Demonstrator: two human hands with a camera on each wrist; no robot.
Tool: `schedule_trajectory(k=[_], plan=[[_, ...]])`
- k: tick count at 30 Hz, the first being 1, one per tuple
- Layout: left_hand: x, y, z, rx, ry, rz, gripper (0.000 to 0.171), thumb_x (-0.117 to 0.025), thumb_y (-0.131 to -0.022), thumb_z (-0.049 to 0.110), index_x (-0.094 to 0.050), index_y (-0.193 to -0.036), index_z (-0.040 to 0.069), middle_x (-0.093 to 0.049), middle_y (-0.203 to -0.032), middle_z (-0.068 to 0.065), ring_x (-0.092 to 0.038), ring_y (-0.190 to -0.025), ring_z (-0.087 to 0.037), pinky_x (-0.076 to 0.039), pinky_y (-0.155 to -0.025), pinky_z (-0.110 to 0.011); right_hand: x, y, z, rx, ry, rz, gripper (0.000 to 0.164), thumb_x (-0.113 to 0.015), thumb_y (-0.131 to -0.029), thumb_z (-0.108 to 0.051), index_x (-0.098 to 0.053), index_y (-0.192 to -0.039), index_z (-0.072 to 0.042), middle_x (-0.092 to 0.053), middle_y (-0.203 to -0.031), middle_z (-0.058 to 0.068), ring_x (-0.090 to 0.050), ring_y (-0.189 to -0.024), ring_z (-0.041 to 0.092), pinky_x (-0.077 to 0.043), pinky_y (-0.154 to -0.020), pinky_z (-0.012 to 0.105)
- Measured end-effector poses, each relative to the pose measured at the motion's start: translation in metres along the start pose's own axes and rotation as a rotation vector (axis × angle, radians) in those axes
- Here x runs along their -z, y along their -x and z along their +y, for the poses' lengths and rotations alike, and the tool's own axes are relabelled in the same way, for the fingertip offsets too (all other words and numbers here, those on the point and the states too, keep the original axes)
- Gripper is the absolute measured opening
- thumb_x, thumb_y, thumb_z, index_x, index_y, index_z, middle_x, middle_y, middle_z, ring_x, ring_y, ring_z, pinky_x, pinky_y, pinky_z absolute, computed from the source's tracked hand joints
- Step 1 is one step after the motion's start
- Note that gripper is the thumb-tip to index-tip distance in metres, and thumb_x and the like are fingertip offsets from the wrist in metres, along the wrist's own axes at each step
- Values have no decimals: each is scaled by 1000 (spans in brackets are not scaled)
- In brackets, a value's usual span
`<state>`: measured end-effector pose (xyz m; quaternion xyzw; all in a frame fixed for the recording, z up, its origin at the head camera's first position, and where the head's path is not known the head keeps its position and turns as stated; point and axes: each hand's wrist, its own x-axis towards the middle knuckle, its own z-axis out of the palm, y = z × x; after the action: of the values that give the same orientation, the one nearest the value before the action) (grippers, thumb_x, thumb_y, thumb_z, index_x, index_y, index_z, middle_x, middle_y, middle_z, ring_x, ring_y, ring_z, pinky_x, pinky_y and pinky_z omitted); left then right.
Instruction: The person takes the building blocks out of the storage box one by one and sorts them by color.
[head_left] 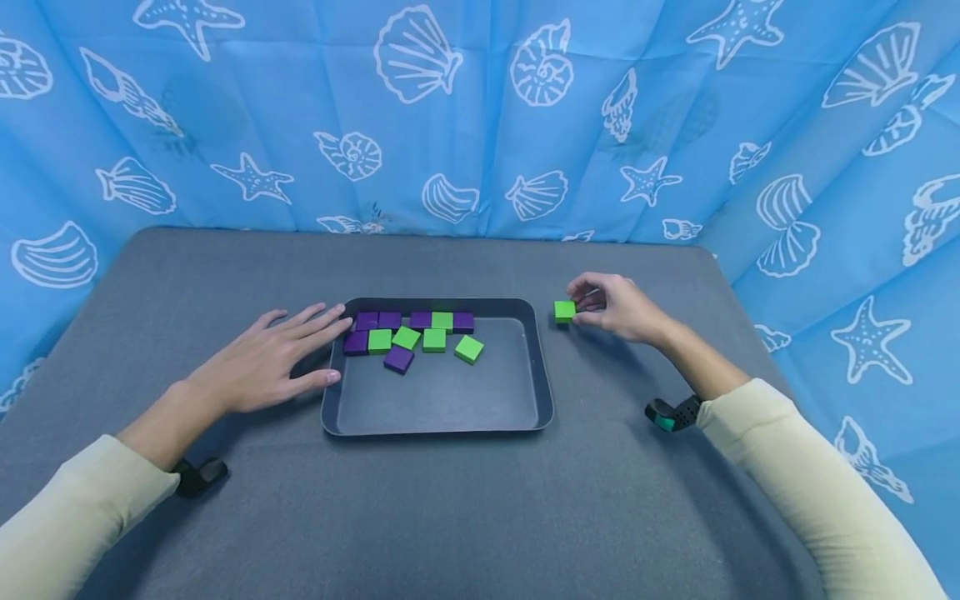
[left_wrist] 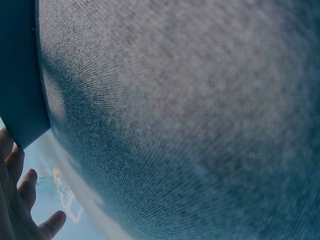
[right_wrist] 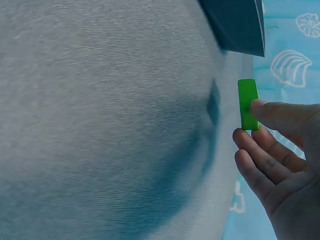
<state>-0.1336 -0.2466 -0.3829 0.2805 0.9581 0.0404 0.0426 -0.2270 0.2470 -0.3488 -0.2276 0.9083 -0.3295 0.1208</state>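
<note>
My right hand (head_left: 618, 308) pinches a small green square block (head_left: 565, 312) just right of the tray. In the right wrist view, the thumb presses on the face of this green block (right_wrist: 247, 100), which is held above the cloth. My left hand (head_left: 262, 358) is spread flat at the left edge of the dark tray (head_left: 442, 404), its fingertips and thumb right at the rim. Inside, along the back left, lie several purple blocks (head_left: 356, 342) and several green blocks (head_left: 434, 340). One green block (head_left: 469, 349) sits skewed at the right end of the group.
A grey cloth (head_left: 465, 517) covers the table under the tray. Behind and to the right hangs a blue curtain (head_left: 480, 117) with white shell prints. Black bands (head_left: 678, 414) circle both wrists. Bare tray floor shows in front of the blocks and to their right.
</note>
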Motion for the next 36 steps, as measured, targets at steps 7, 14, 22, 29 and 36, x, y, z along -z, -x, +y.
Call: schedule_trajectory(k=[7,14,22,29,36], plan=[[0,1,1,0,14,3,78,-47,-97,62,-26,-159,20,-23,-164,-7,-23,-149,-37,-19,-111,-70,-10,2,11,13,27,3,33,-72,-85,7,-61,-117,7,-65,-116,23,-65,-108,39,-52,-94,49],[0,1,1,-3,16,0,78,-47,-97,62,-25,-159,20,-22,-165,-7,-22,-149,-37,-19,-111,-70,-16,2,10,28,121,10,34,-74,-85,4,-62,-117,7,-66,-115,22,-65,-108,37,-51,-95,50],[0,-1,0,-1,20,-4,78,-45,-97,63,-24,-160,21,-21,-165,-6,-22,-149,-36,-20,-111,-70,-15,2,9,13,119,-10,41,-74,-85,3,-59,-124,7,-64,-118,24,-64,-110,37,-50,-96,50],[-2,0,0,-2,20,0,78,-45,-97,64,-25,-159,20,-21,-165,-7,-23,-149,-36,-20,-111,-69,-7,0,-7,38,122,-93,61,-77,-84,-5,-49,-138,5,-60,-127,28,-60,-116,42,-49,-97,55],[-1,2,1,-4,31,14,78,-47,-97,62,-25,-159,21,-21,-165,-6,-24,-149,-36,-22,-110,-69,-1,-6,-29,45,131,-91,68,-78,-84,-9,-45,-143,2,-50,-142,27,-50,-129,43,-43,-103,58]])
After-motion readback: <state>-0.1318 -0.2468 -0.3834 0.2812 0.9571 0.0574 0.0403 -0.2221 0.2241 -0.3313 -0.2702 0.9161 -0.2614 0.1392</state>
